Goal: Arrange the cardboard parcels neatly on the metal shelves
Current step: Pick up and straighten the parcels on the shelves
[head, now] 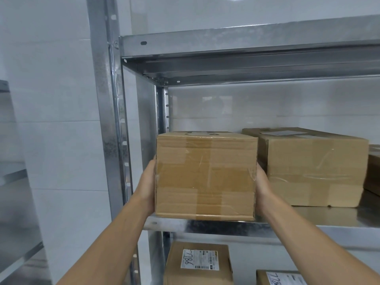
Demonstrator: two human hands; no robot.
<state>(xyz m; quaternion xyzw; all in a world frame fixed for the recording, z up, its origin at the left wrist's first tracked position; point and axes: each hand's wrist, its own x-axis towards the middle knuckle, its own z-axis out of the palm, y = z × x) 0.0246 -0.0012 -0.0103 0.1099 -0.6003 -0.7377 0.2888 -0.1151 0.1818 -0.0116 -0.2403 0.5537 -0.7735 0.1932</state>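
Observation:
A taped brown cardboard parcel (205,175) sits at the front left end of the middle metal shelf (308,214); I cannot tell whether its base rests on the shelf or hangs just above it. My left hand (147,188) presses flat against the parcel's left side. My right hand (262,188) presses flat on its right side. The fingers of both hands run back along the sides and are mostly hidden. A larger parcel (314,169) stands on the same shelf just to the right, a narrow gap away.
The shelf's upright post (107,120) stands close on the left, and the upper shelf (246,50) runs overhead. On the shelf below lie two labelled parcels (198,264) (281,277). Another brown parcel (373,169) shows at the far right edge. A second metal rack (12,182) stands at the left.

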